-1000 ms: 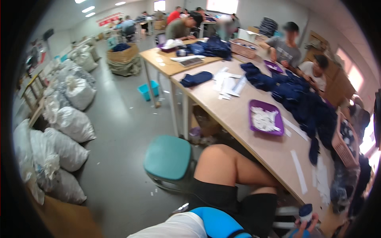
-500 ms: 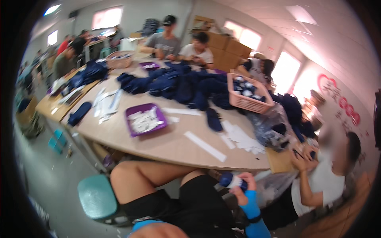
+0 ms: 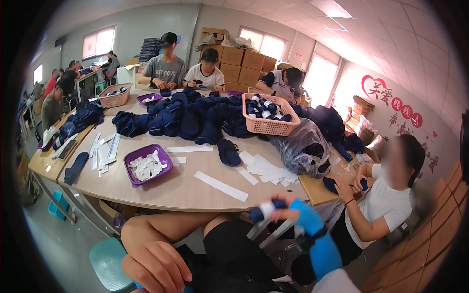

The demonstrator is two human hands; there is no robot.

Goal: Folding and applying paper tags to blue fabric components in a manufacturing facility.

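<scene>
My right hand (image 3: 289, 211), in a blue sleeve, holds a small navy cloth roll (image 3: 257, 214) with a white band round its middle. The roll is just off the table's front edge, above my lap. Over my bare thigh lies my left hand (image 3: 157, 266), back upward, fingers loosely bent and nothing visible in them; its palm is hidden. On the table (image 3: 161, 195) by the roll lies a long white paper strip (image 3: 221, 185). A purple basket (image 3: 168, 167) holds many small white pieces. Farther back lies a flat navy cloth piece (image 3: 228, 153).
A pink basket (image 3: 271, 126) of banded navy rolls stands beside a clear plastic bag (image 3: 300, 156). Navy cloth is heaped (image 3: 195, 117) across the table. A co-worker (image 3: 378, 195) sits close on my right, handling navy cloth. A teal stool (image 3: 108, 263) stands at my left.
My right hand has lifted the navy roll up and leftward to the table's edge. My left hand has moved up and left onto my thigh. The view has also shifted.
</scene>
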